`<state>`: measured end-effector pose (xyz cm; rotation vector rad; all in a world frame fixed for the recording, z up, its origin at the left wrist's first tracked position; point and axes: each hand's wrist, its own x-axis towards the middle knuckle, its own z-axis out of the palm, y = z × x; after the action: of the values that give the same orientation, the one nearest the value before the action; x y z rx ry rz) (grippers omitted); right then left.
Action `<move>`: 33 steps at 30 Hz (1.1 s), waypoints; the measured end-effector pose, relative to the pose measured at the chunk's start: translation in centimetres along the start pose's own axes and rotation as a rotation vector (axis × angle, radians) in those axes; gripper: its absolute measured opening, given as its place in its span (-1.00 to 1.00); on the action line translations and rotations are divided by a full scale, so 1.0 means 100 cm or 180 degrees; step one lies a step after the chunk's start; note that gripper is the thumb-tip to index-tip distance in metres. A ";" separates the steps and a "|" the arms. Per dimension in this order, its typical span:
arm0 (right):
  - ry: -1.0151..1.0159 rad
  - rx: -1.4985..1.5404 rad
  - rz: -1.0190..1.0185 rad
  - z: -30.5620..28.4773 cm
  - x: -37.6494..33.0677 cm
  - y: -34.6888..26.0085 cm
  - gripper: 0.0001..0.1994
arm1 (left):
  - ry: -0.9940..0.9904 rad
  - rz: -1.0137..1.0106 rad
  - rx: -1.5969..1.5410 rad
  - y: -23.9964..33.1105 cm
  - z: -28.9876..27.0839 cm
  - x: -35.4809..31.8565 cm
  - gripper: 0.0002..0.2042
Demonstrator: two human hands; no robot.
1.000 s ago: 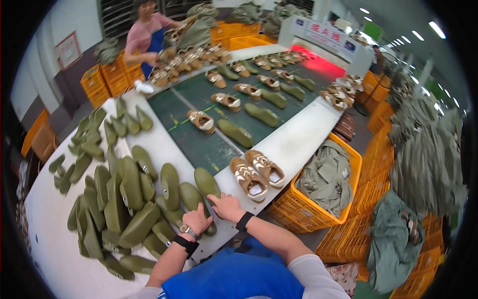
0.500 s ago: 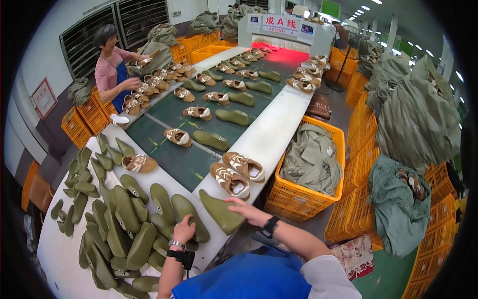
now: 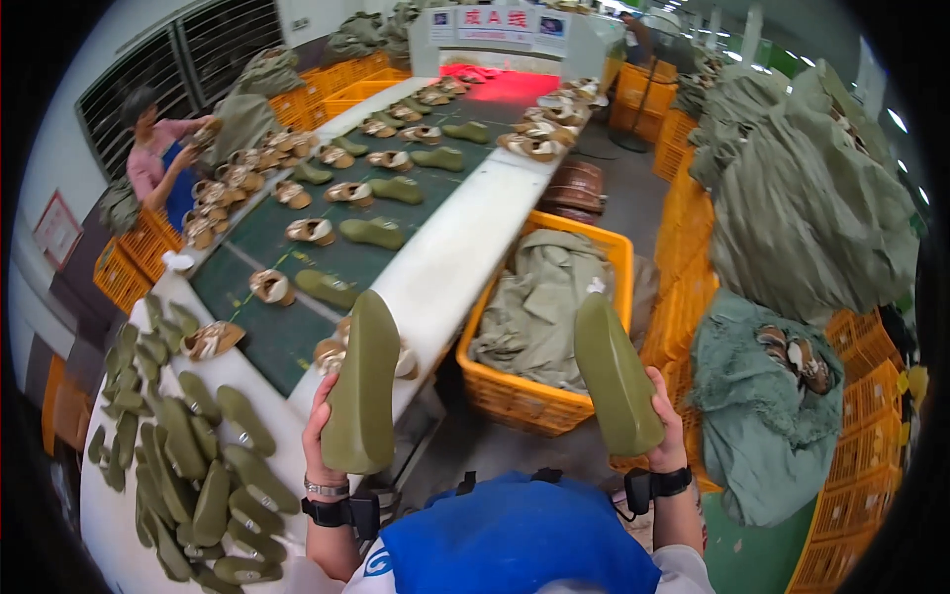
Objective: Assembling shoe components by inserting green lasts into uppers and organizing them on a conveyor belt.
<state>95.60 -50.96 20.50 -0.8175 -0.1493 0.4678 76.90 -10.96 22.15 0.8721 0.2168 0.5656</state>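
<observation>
A green shoe last [image 3: 361, 396] stands toe up in my left hand [image 3: 319, 431], whose fingers wrap its left side. My right hand [image 3: 671, 421] grips another green shoe last [image 3: 614, 371] by its lower right side, apart from the first. Both lasts are raised off the table in front of my blue apron [image 3: 510, 540]. Behind the left last, a pair of brown and white shoes [image 3: 332, 354] is mostly hidden. A heap of green lasts [image 3: 188, 465] lies on the white table to my left, with one brown shoe [image 3: 212, 341] at its far edge.
A dark green conveyor belt [image 3: 262, 327] carries rows of shoes and lasts. A person in pink [image 3: 163, 163] stands at its far left, handling a shoe. An orange crate [image 3: 524, 396] with grey-green cloth stands right of the belt. Stacked crates [image 3: 683, 267] and covered bundles [image 3: 802, 198] line the right.
Both hands have lifted lasts from the table; the right one has swung out to the right. My view has turned right, so the scene sits further left.
</observation>
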 end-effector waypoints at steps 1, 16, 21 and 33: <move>0.0065 -0.0027 -0.0043 -0.014 0.001 -0.013 -0.50 | -0.0031 -0.0060 -0.0161 -0.018 0.022 0.009 -0.47; 0.1131 -0.0287 -0.0547 -0.136 0.064 -0.094 -0.52 | -0.0235 -0.1148 0.0367 -0.150 0.133 0.133 -0.48; 0.1211 -0.0271 -0.0507 -0.153 0.106 -0.103 -0.51 | -0.0233 -0.1182 0.0403 -0.159 0.161 0.162 -0.47; 0.0296 -0.0258 0.0523 -0.175 0.245 -0.124 -0.56 | 0.0739 -0.0592 0.0556 -0.198 0.190 0.120 -0.46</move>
<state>126.96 -58.77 16.46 -0.9336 -0.0151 0.5799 102.03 -26.99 19.43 0.9430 0.5594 0.4779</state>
